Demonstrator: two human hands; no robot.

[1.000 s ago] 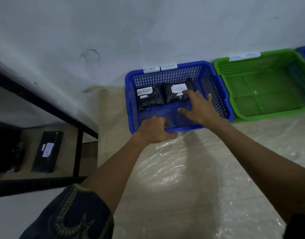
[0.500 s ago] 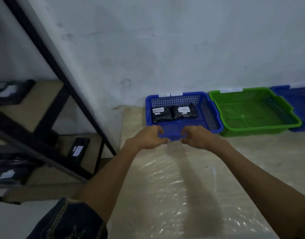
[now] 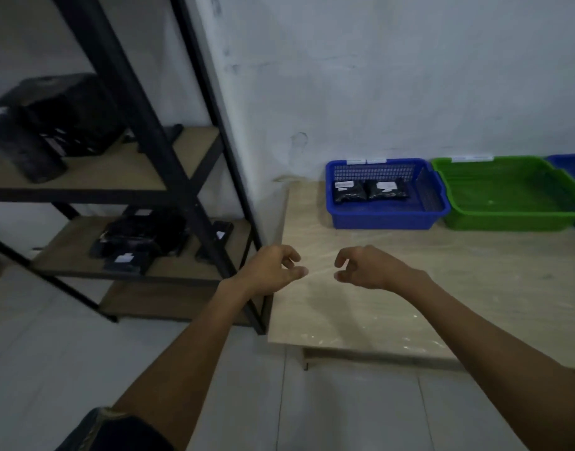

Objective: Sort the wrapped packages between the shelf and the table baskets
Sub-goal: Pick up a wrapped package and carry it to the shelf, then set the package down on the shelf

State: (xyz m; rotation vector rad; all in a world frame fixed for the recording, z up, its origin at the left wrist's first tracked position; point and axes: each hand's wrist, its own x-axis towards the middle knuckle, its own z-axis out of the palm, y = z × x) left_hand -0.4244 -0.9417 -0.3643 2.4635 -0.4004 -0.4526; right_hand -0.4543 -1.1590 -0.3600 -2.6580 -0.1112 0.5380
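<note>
Against the white wall (image 3: 393,76), at the back of the table (image 3: 474,275), we see a blue basket (image 3: 387,220) with two black wrapped packages lying side by side on its floor, the left package (image 3: 348,193) and the right package (image 3: 387,189) touching each other, each with a white label on top. Small white tags (image 3: 365,161) sit on the basket's far rim; we cannot read them. Just beside it on the right stands a green basket (image 3: 507,221), with a white tag on its back rim too, and the corner of another blue basket (image 3: 572,164) shows at the frame's right edge.

Our left hand (image 3: 268,271) hangs over the table's left edge, fingers loosely curled and gripping nothing. Our right hand (image 3: 370,268) hovers over the table near it, also slack and holding nothing; the two hands face each other with a gap between. Both are well short of the baskets. A dark patterned sleeve (image 3: 117,431) shows on the left arm.

Left of the table stands a black-framed shelf (image 3: 169,164) with wooden boards. On its middle board lies a pile of dark packages (image 3: 143,234), one at the front bearing a white label (image 3: 126,258), and a slim package (image 3: 219,234) sits apart by the post. Larger dark bundles (image 3: 52,122) sit on the upper board, too blurred to make out.
</note>
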